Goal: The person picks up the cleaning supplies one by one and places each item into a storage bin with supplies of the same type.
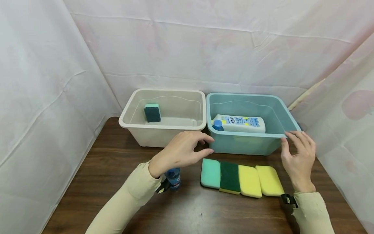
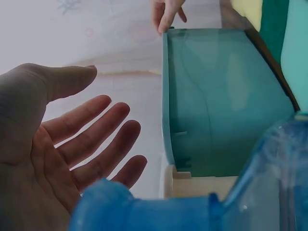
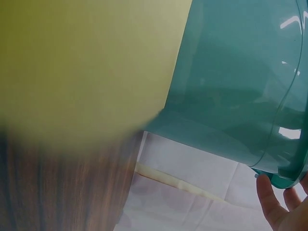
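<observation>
My right hand (image 1: 301, 159) grips the rim at the front right corner of a blue plastic bin (image 1: 242, 144), fingers over the edge and thumb outside. My left hand (image 1: 182, 148) hovers before the gap between that bin and a beige bin (image 1: 163, 135), holding nothing. Its fingers are spread and relaxed in the left wrist view. Inside the blue bin lie a white detergent bottle (image 1: 241, 123) and a blue-capped bottle (image 1: 218, 125), mostly hidden by the rim. A green sponge (image 1: 153, 113) leans inside the beige bin.
In front of the blue bin several sponges lie in a row: a mint one (image 1: 210, 174), a dark green-topped one (image 1: 230, 177) and yellow ones (image 1: 250, 181). A small blue bottle (image 1: 174, 180) stands beside my left wrist, partly hidden. White curtains (image 1: 187, 48) enclose the wooden table (image 1: 117, 162).
</observation>
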Demonstrator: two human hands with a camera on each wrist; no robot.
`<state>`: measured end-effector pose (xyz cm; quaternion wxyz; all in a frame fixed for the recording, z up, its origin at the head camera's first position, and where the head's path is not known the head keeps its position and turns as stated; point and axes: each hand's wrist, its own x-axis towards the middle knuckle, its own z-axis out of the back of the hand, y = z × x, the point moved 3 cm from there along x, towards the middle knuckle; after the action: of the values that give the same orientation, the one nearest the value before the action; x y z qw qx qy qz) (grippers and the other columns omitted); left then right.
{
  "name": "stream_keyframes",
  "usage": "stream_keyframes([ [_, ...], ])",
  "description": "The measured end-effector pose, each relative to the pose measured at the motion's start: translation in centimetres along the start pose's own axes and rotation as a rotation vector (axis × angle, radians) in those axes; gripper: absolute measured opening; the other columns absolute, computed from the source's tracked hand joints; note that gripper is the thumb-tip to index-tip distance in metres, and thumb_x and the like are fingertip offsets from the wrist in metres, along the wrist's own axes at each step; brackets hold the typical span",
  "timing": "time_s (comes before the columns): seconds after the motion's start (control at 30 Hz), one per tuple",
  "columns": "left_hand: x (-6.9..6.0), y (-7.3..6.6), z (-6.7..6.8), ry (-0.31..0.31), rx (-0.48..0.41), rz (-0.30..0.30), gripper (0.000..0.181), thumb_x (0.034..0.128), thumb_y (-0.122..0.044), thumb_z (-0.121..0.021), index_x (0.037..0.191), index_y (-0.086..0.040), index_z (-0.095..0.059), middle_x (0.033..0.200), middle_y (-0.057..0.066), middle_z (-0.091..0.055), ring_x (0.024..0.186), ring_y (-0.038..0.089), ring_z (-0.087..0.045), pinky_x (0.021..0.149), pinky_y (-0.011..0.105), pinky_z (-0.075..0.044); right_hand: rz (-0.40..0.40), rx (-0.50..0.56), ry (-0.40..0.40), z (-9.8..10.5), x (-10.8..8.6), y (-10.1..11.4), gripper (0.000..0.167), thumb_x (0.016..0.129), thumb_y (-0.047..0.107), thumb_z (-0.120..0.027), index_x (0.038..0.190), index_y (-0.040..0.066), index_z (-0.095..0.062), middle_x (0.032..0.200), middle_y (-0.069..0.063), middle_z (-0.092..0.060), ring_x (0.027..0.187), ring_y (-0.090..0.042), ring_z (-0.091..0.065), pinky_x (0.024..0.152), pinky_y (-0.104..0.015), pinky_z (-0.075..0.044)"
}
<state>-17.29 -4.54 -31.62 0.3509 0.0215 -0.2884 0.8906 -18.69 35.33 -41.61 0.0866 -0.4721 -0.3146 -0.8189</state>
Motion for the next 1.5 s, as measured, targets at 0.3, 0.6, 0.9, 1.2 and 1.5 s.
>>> stream_keyframes([
  [0.3,-1.2,0.4,-0.4,0.010,-0.035,0.006,0.030,0.1017,-0.031,-0.073,0.128,-0.019,-0.076,0.120,-0.006,-0.078,0.108,0.012,-0.070,0.093,0.034,-0.057,-0.003,-0.001,0.000,0.2,-0.1,0.1,0.027,0.100,0.018,-0.074,0.116,-0.003,-0.079,0.123,-0.030,-0.072,0.129,-0.054,-0.054,0.124,-0.050,-0.032],
  [0.6,-2.2,1.2,0.1,-0.020,-0.069,0.035,0.030,0.1006,-0.031,-0.075,0.128,-0.020,-0.076,0.122,-0.008,-0.078,0.111,0.014,-0.072,0.097,0.035,-0.058,-0.004,-0.004,0.000,0.1,-0.1,0.2,0.028,0.100,0.018,-0.073,0.116,-0.004,-0.078,0.124,-0.030,-0.071,0.129,-0.055,-0.054,0.125,-0.052,-0.032],
  [0.9,-3.0,2.1,0.1,-0.029,-0.076,0.062,0.028,0.0997,-0.032,-0.076,0.126,-0.021,-0.077,0.119,-0.010,-0.078,0.111,0.010,-0.071,0.098,0.035,-0.059,-0.008,0.003,-0.014,0.1,-0.2,0.2,0.026,0.099,0.017,-0.074,0.115,-0.004,-0.079,0.123,-0.030,-0.071,0.128,-0.056,-0.054,0.125,-0.052,-0.032],
  [1.2,-4.0,2.9,0.2,-0.043,-0.098,0.082,0.028,0.0998,-0.032,-0.076,0.126,-0.021,-0.077,0.121,-0.010,-0.078,0.112,0.010,-0.071,0.098,0.038,-0.059,-0.003,-0.001,-0.006,0.0,-0.2,0.2,0.027,0.100,0.017,-0.074,0.116,-0.004,-0.078,0.123,-0.030,-0.072,0.127,-0.055,-0.054,0.124,-0.055,-0.033],
  [1.5,-5.0,3.4,0.3,-0.066,-0.124,0.093,0.029,0.0987,-0.031,-0.077,0.125,-0.020,-0.077,0.122,-0.011,-0.078,0.114,0.010,-0.071,0.100,0.039,-0.059,-0.010,-0.005,-0.002,0.0,-0.1,0.1,0.026,0.100,0.017,-0.074,0.116,-0.004,-0.079,0.124,-0.029,-0.072,0.127,-0.054,-0.054,0.125,-0.052,-0.032],
])
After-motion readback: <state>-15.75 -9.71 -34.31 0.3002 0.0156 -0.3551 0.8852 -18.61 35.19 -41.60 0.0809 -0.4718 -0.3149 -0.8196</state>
